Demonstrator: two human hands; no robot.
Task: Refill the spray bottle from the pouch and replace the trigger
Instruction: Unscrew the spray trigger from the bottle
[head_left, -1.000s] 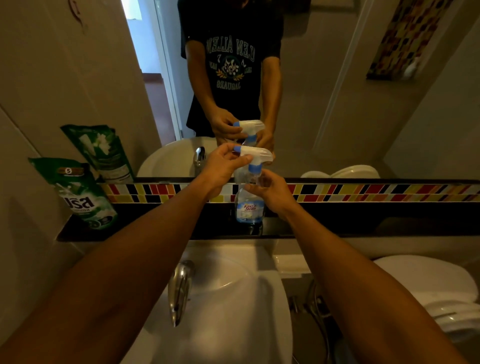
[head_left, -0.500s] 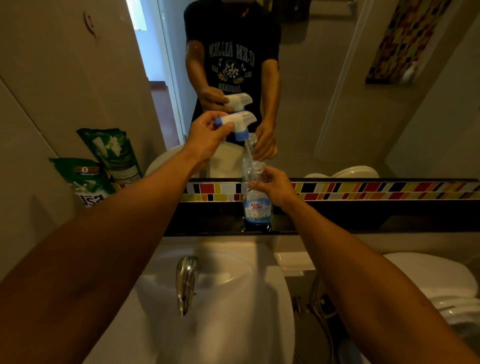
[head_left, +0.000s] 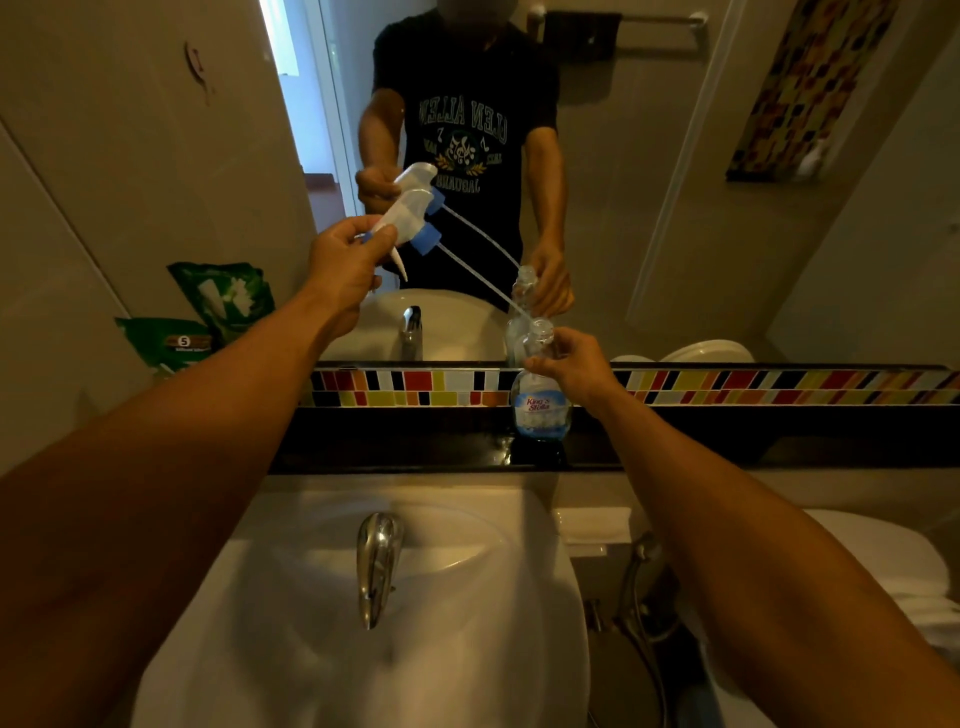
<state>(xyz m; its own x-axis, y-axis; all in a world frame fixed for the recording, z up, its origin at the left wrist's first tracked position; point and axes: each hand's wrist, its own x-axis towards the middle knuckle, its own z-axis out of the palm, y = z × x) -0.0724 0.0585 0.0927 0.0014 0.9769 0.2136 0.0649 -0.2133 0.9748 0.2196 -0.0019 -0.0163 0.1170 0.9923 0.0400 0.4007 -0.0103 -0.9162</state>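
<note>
A clear spray bottle (head_left: 540, 405) with a blue label stands on the dark shelf (head_left: 395, 441) below the mirror. My right hand (head_left: 571, 366) grips its neck, and its mouth is uncovered. My left hand (head_left: 345, 260) holds the white trigger head (head_left: 410, 215) with its blue collar up and to the left of the bottle, tilted. Its thin dip tube (head_left: 483, 280) slants down, with the tip right at the bottle's mouth. The green refill pouch (head_left: 166, 340) leans against the left wall at the shelf's left end.
The mirror (head_left: 649, 156) doubles the hands, bottle and pouch. A white basin (head_left: 415, 597) with a chrome tap (head_left: 376, 564) lies below the shelf. A white toilet (head_left: 883, 571) and a hose sprayer (head_left: 636, 571) are at the right. A coloured tile strip runs above the shelf.
My left hand has lifted the trigger head off the bottle and swung it up and left, drawing the dip tube almost out. My right hand has stayed on the bottle's neck.
</note>
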